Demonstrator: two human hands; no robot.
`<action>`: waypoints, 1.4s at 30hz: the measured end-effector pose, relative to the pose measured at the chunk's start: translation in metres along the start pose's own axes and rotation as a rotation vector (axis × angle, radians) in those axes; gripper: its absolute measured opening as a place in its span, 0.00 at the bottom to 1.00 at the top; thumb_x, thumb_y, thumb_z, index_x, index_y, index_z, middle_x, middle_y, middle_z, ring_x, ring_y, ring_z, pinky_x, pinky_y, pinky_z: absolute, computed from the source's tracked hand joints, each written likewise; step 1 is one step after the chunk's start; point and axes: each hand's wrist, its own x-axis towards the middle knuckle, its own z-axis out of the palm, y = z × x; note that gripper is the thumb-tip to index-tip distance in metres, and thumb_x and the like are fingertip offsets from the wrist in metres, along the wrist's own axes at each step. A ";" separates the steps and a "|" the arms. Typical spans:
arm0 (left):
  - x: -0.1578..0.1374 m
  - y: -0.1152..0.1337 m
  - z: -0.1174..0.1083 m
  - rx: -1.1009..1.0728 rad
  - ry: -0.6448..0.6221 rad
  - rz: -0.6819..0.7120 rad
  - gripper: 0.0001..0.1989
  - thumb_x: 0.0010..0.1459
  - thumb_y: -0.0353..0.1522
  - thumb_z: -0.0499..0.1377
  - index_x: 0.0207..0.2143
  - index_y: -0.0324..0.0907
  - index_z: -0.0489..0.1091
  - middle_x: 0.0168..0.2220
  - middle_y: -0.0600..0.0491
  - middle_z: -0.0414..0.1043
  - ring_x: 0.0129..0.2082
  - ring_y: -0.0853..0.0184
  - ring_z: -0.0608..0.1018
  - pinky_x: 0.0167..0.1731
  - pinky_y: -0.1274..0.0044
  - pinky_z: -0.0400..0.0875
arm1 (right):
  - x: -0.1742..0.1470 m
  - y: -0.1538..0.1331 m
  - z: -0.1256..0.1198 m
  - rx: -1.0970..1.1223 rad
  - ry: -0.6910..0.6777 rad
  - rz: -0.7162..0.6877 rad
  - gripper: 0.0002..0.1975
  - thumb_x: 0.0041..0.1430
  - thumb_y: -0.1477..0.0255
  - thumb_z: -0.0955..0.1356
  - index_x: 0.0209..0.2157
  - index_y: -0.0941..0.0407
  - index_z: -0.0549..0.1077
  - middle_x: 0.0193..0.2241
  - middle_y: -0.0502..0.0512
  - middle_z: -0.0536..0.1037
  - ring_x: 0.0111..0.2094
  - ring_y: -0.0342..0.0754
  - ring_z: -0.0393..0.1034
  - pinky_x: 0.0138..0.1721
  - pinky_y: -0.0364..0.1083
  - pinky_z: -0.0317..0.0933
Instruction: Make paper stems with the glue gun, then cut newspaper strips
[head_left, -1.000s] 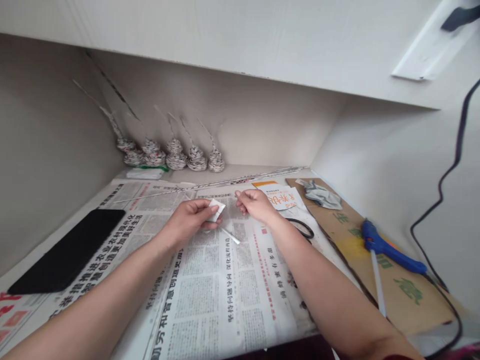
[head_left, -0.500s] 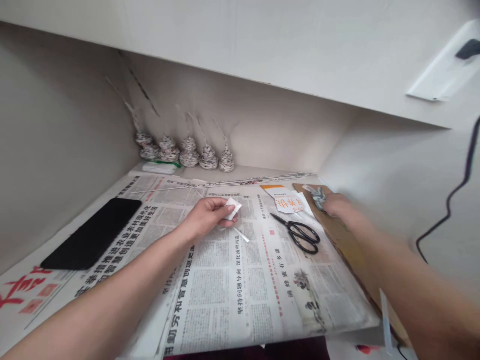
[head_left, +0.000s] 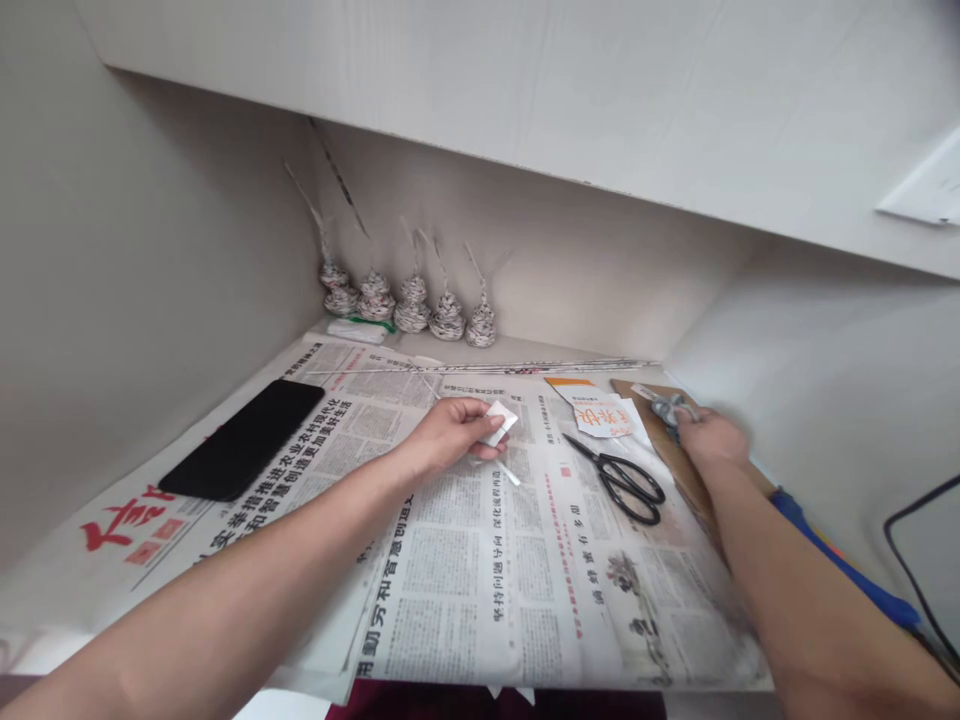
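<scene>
My left hand (head_left: pixel 457 437) pinches a small folded piece of white paper (head_left: pixel 499 420) over the newspaper, thumb on top. A thin white strip (head_left: pixel 510 474) pokes out just below those fingers. At the right, my right hand (head_left: pixel 716 437) has its fingers closed on a crumpled grey cloth (head_left: pixel 670 408), which lies on a brown board (head_left: pixel 643 392); the motion blurs it a little. Between the hands lie black-handled scissors (head_left: pixel 619 478), blades toward the upper left. Above them is a torn white paper (head_left: pixel 606 416) with orange characters.
Newspaper (head_left: pixel 435 580) covers the tabletop. A black tablet-like slab (head_left: pixel 244 440) lies at left. Several woven paper gourds (head_left: pixel 412 306) stand along the back wall, behind long thin paper rods (head_left: pixel 555 366). A blue object (head_left: pixel 840 560) lies beside my right forearm. An overhanging panel (head_left: pixel 525 90) spans above.
The view has shifted left, so everything appears farther right. My left hand keeps its hold on the white paper. My right hand stays at the grey cloth, and the blue object has come into sight.
</scene>
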 end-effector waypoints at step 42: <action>0.000 0.002 0.005 -0.037 0.047 0.010 0.08 0.54 0.34 0.65 0.33 0.37 0.74 0.26 0.52 0.77 0.26 0.72 0.78 0.31 0.80 0.74 | -0.189 -0.151 -0.020 1.092 -0.095 -0.815 0.05 0.57 0.69 0.70 0.35 0.52 0.80 0.34 0.53 0.81 0.34 0.48 0.74 0.35 0.48 0.67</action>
